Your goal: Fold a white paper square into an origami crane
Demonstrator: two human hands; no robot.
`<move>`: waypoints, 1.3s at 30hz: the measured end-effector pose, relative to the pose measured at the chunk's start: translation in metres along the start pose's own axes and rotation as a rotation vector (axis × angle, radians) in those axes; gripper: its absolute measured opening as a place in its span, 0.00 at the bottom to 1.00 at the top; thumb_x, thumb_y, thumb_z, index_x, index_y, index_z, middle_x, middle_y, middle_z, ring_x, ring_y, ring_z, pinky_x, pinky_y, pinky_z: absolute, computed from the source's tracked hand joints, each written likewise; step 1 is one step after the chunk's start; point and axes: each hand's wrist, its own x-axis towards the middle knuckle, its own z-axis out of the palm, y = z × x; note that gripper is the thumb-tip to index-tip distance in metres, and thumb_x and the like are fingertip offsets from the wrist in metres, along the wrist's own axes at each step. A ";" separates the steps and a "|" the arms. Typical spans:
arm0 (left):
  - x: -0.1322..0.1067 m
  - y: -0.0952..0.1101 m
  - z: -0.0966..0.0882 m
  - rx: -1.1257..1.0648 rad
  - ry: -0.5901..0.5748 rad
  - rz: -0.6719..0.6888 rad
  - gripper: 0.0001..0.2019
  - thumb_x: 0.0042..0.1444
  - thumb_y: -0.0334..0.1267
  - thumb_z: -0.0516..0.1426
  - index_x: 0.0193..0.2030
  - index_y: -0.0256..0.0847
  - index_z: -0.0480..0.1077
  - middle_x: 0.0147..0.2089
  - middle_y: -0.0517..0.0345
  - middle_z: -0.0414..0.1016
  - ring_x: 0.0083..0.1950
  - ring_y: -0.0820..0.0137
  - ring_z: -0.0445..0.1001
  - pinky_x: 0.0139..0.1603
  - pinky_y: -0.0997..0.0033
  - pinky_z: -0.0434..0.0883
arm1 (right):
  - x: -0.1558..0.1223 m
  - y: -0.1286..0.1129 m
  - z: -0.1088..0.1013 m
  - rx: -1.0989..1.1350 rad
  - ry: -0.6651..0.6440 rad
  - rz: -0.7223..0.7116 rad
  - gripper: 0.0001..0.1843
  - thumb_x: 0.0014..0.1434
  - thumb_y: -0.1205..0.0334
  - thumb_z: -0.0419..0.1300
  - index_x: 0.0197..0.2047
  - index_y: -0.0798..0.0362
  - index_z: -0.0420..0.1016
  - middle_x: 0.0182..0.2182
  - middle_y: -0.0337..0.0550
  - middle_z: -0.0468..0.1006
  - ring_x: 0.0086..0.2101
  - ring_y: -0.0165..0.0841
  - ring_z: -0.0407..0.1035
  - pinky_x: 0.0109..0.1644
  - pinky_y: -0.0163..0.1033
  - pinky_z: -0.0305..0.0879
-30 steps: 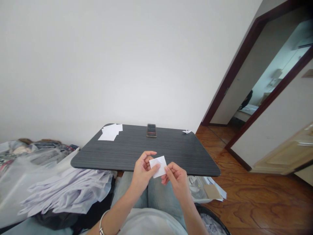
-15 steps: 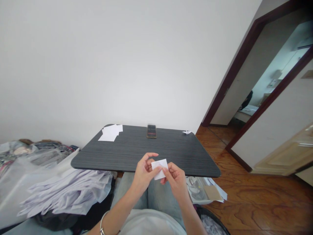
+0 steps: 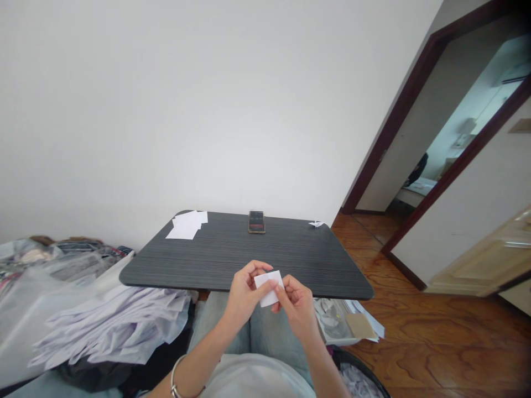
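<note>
A small white square of folded paper (image 3: 267, 297) is held between both hands, above my lap at the table's front edge. My left hand (image 3: 245, 287) pinches it from the left, thumb on top and fingers behind. From the right, my right hand (image 3: 295, 301) grips its edge between thumb and curled fingers. The fingers behind the paper are partly hidden. Beyond the hands, the dark wood-grain table (image 3: 232, 251) bears a stack of white paper sheets (image 3: 186, 225) at its far left. A small folded white paper piece (image 3: 316, 224) lies at the far right.
A phone (image 3: 256, 221) rests at the table's back, near the wall. Left of my legs lies a pile of white cloth (image 3: 120, 323). A box of papers and plastic (image 3: 336, 323) and a bin of paper scraps (image 3: 359, 381) stand at the right. A doorway opens far right.
My left index finger has bent down toward the paper's upper edge. The paper has turned slightly and shifted a little left. Both hands keep their hold.
</note>
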 end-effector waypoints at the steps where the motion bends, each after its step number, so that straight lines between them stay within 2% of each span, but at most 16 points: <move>1: 0.000 0.000 0.000 0.011 0.004 0.017 0.13 0.42 0.37 0.61 0.34 0.36 0.66 0.21 0.66 0.62 0.21 0.78 0.62 0.22 0.80 0.61 | 0.000 0.000 0.000 -0.003 0.000 -0.001 0.14 0.54 0.55 0.55 0.22 0.54 0.63 0.14 0.34 0.68 0.15 0.25 0.62 0.20 0.29 0.58; 6: 0.001 0.000 -0.001 0.024 0.007 0.065 0.13 0.43 0.36 0.60 0.37 0.36 0.65 0.20 0.68 0.60 0.20 0.79 0.60 0.21 0.80 0.60 | -0.001 0.000 0.001 0.013 -0.011 -0.001 0.14 0.54 0.55 0.55 0.23 0.54 0.63 0.14 0.34 0.68 0.15 0.25 0.62 0.20 0.29 0.59; 13: 0.002 0.001 -0.002 -0.007 0.005 0.038 0.15 0.42 0.36 0.61 0.37 0.36 0.65 0.19 0.69 0.59 0.18 0.79 0.60 0.19 0.80 0.59 | -0.001 0.001 0.002 0.018 -0.011 -0.001 0.14 0.53 0.54 0.56 0.24 0.55 0.64 0.14 0.34 0.68 0.15 0.25 0.63 0.20 0.29 0.59; 20: 0.004 -0.002 -0.003 -0.061 0.025 -0.018 0.14 0.39 0.38 0.62 0.33 0.36 0.67 0.19 0.68 0.61 0.18 0.79 0.61 0.20 0.80 0.59 | 0.000 0.003 0.001 -0.001 -0.011 0.006 0.13 0.54 0.55 0.55 0.24 0.54 0.64 0.14 0.34 0.68 0.16 0.26 0.63 0.21 0.30 0.58; 26: 0.008 -0.006 -0.011 -0.027 -0.073 -0.128 0.12 0.43 0.41 0.61 0.22 0.34 0.66 0.18 0.61 0.69 0.19 0.77 0.64 0.20 0.79 0.60 | 0.001 0.005 0.002 0.002 -0.010 0.001 0.13 0.54 0.56 0.55 0.23 0.54 0.63 0.14 0.34 0.68 0.16 0.26 0.62 0.21 0.30 0.57; 33: 0.008 -0.002 -0.012 -0.030 -0.060 -0.115 0.14 0.41 0.43 0.61 0.18 0.34 0.64 0.15 0.62 0.67 0.17 0.78 0.62 0.19 0.79 0.58 | 0.001 0.009 0.002 -0.011 -0.033 0.009 0.12 0.55 0.57 0.55 0.24 0.55 0.63 0.14 0.34 0.68 0.16 0.25 0.63 0.22 0.30 0.58; 39: 0.009 -0.008 -0.011 -0.017 -0.051 -0.075 0.15 0.42 0.44 0.60 0.19 0.34 0.64 0.16 0.62 0.66 0.18 0.78 0.61 0.19 0.79 0.57 | 0.004 0.013 0.002 -0.015 -0.037 0.006 0.13 0.54 0.56 0.55 0.24 0.55 0.63 0.14 0.34 0.68 0.16 0.25 0.62 0.21 0.29 0.57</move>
